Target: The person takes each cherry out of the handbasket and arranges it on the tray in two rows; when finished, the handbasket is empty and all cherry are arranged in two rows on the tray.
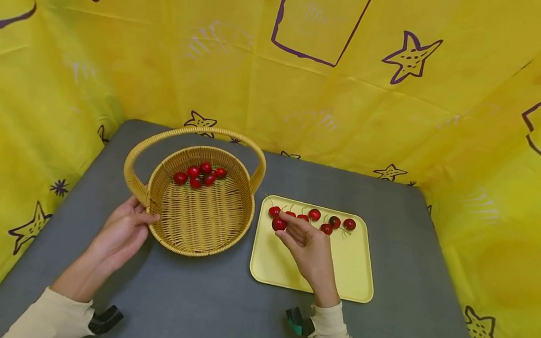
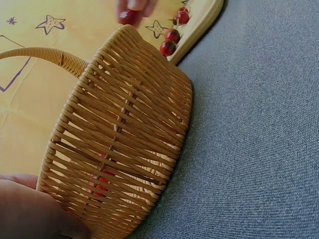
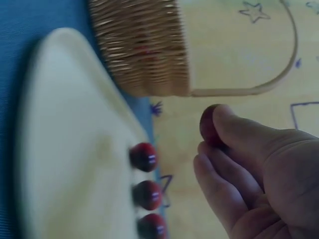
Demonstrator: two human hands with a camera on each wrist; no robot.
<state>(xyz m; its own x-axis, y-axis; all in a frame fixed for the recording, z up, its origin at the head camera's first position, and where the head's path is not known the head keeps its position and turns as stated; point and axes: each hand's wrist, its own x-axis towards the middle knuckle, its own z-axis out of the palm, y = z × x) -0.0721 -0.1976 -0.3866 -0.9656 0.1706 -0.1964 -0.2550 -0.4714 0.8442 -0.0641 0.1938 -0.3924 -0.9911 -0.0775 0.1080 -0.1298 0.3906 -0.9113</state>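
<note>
Right hand: fingers pinch cherry over tray.
Left hand: thumb and fingers grip basket rim.
Basket: six cherries inside.

Cherry in the right grip, wicker basket nearby, three cherries on pale tray

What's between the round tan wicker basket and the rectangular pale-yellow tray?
In the head view, only a narrow, bare strip of grey tabletop separates the basket from the tray.

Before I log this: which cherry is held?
The cherry pinched by the right hand; all others lie in the wicker basket or on the yellow tray.
</note>
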